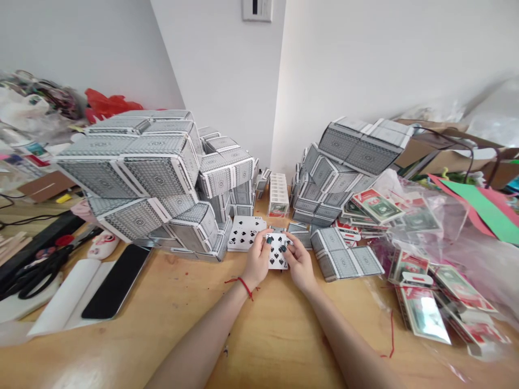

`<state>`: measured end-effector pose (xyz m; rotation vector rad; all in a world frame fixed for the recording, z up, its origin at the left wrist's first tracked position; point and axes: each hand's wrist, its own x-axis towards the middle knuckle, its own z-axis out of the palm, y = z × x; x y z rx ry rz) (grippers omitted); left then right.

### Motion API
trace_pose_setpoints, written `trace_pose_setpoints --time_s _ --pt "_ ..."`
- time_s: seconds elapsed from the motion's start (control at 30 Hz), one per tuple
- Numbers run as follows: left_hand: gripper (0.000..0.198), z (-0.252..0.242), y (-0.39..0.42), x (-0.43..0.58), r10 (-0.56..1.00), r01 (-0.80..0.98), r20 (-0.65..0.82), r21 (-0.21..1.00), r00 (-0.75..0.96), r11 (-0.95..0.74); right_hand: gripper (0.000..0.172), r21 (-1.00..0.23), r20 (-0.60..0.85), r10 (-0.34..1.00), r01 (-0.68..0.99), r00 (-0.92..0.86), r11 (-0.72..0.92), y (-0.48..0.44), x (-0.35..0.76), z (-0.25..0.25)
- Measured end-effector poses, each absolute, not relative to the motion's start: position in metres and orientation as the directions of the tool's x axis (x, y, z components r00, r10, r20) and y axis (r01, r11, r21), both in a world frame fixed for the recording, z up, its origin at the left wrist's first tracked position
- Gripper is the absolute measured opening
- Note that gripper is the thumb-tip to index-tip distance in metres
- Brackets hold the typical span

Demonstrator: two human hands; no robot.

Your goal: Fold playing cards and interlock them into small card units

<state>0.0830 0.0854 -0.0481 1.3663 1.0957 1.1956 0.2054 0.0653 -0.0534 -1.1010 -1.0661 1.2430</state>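
The left hand (257,262) and right hand (300,265) both pinch a spade card (277,252) by its edges at mid-frame, just above the counter (279,335). Another card (244,233) lies just beside it, upper left. Grey card-block stacks (150,178) rise at left. A phone (115,281) lies lower left.

Plain white walls (365,54) at a corner — pale wooden table (182,324), soft daylight.
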Motion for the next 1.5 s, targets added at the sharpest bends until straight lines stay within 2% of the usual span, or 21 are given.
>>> trace_pose_setpoints --time_s 0.23,0.37,0.57,0.77,0.9,1.07,1.23,1.33,1.5 --pt "0.030 -0.0511 0.0841 0.0849 0.987 0.097 0.142 0.984 0.080 -0.149 0.048 -0.989 -0.012 0.996 -0.148 0.088 0.002 0.0688 0.2061 -0.0563" --pt "0.034 -0.0498 0.0824 0.0869 0.990 0.056 0.116 0.991 0.082 -0.121 0.047 -0.989 -0.027 0.994 -0.145 0.108 -0.011 0.0681 0.2037 -0.0535" --pt "0.028 -0.0532 0.0802 0.0915 0.995 -0.016 0.096 0.995 -0.019 -0.097 0.049 -0.997 0.000 0.977 -0.071 0.215 0.016 0.0615 0.1965 -0.0515" --pt "0.033 -0.0491 0.0788 0.0912 0.989 0.097 0.128 0.988 -0.071 -0.120 0.049 -0.994 0.085 0.947 0.094 0.311 0.058 0.0638 0.1985 -0.0582" --pt "0.035 -0.0479 0.0787 0.0906 0.980 0.201 0.167 0.969 -0.110 -0.143 0.052 -0.991 0.085 0.941 0.125 0.327 0.046 0.0643 0.1992 -0.0580" --pt "0.035 -0.0499 0.0783 0.0899 0.974 0.256 0.205 0.951 -0.102 -0.173 0.053 -0.999 -0.003 0.963 0.049 0.270 -0.017 0.0622 0.1976 -0.0531" --pt "0.034 -0.0507 0.0786 0.0904 0.974 0.235 0.201 0.957 -0.108 -0.172 0.049 -0.982 -0.055 0.968 -0.186 0.244 -0.009 0.0631 0.1968 -0.0522" --pt "0.033 -0.0512 0.0793 0.0912 0.978 0.193 0.192 0.966 -0.085 -0.173 0.042 -0.962 -0.102 0.965 -0.272 0.243 -0.033 0.0652 0.1979 -0.0528" --pt "0.032 -0.0505 0.0810 0.0909 0.990 0.066 0.132 0.990 -0.054 -0.128 0.025 -0.955 -0.086 0.971 -0.295 0.222 -0.017 0.0676 0.2006 -0.0510"
